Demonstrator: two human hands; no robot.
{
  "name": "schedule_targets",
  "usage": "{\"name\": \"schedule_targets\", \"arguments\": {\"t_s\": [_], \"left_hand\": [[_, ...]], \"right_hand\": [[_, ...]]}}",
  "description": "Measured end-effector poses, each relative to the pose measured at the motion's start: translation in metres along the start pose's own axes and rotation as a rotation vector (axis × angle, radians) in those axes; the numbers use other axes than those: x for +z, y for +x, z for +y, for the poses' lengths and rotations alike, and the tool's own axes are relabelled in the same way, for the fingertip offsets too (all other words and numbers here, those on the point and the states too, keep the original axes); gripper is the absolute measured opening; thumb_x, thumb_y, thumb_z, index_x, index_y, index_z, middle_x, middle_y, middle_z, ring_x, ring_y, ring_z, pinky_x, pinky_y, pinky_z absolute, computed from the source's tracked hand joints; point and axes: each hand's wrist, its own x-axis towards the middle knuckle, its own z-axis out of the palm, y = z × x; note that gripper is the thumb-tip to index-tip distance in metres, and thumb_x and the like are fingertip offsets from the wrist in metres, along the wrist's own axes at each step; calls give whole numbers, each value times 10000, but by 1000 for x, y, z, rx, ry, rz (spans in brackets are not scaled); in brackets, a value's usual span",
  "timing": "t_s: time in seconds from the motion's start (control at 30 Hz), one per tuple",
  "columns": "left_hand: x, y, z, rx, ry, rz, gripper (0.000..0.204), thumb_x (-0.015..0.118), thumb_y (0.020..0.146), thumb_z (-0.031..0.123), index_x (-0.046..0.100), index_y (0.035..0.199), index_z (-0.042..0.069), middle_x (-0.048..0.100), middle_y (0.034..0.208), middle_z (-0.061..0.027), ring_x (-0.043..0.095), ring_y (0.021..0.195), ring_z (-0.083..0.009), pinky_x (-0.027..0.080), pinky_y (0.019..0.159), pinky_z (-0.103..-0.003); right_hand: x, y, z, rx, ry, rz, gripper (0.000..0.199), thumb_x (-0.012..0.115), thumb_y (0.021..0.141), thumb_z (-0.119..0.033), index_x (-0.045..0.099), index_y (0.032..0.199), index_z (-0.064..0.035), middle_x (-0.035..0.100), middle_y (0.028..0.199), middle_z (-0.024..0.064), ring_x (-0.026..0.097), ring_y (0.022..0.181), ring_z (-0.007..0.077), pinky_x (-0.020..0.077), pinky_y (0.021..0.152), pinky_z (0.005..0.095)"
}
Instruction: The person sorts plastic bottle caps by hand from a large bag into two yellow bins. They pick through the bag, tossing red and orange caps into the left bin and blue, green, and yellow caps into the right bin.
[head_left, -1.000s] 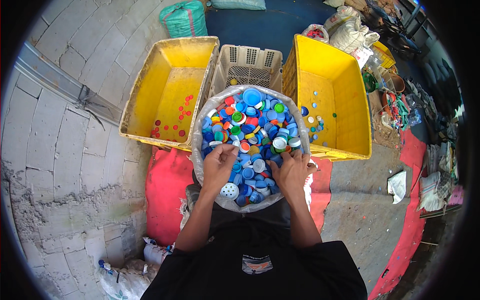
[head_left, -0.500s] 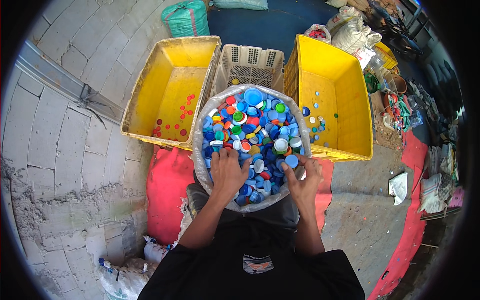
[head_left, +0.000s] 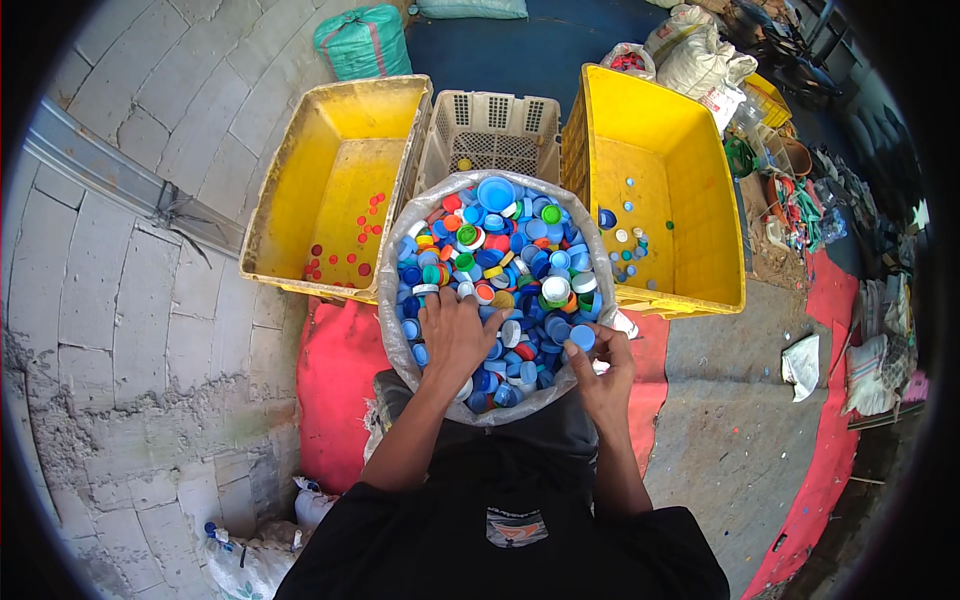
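A translucent sack (head_left: 397, 362) packed with mixed plastic bottle caps (head_left: 497, 262) stands open in front of my body. Most caps are blue, with red, orange, green, white and yellow ones among them. My left hand (head_left: 455, 335) rests palm down on the near left of the pile, thumb apart from the fingers; its fingertips are partly lost among the caps. At the sack's right rim, my right hand (head_left: 606, 378) pinches a light blue bottle cap (head_left: 582, 337) between thumb and fingers.
Beyond the sack, a yellow crate (head_left: 300, 180) at left holds red caps. Another yellow crate (head_left: 690, 190) at right has blue, white and green ones. Between them sits a beige crate (head_left: 497, 110) with one yellow cap. A block wall (head_left: 100, 290) runs along the left.
The view has shifted slightly. My right hand's fingers have drawn in closer around the light blue cap. My left hand has stayed on the pile, with little movement.
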Motion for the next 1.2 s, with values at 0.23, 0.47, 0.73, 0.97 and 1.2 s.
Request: {"name": "schedule_targets", "arguments": {"t_s": [0.23,0.47,0.73,0.97,1.2], "left_hand": [[-20,3,-4,-51,-440,21,428,730,809,426,690,865,4,638,890,-137,581,802,-226,456,709,-370],[-32,-9,-23,-368,-2118,-327,318,528,973,282,581,1152,24,666,942,-101,619,780,-163,503,727,-312],[-37,-19,-26,-449,-2237,-350,355,541,943,292,557,1154,7,645,993,-97,630,847,-196,520,786,-350],[-32,-24,-21,-583,-2066,-387,282,555,950,316,586,1061,59,603,912,-46,590,776,-156,499,704,-341],[-32,-21,-3,-616,-1870,-413,243,533,960,293,595,1068,83,571,884,-10,534,763,-136,463,703,-340]], "right_hand": [[-9,4,6,300,756,-54,349,705,862,-142,549,1137,4,606,929,61,570,784,119,468,688,266],[-19,14,-10,465,1398,-55,252,589,908,-160,538,1122,-36,593,972,87,582,817,169,494,672,310],[-11,13,2,278,443,-87,230,696,839,-118,601,1023,-16,597,835,59,562,616,159,454,540,287],[1,18,-20,36,-539,-207,394,790,747,-275,670,1031,-29,664,851,141,654,713,304,506,632,417],[16,21,-34,141,-711,-238,460,801,714,-353,652,991,-17,661,877,179,670,795,376,525,662,464]]}}
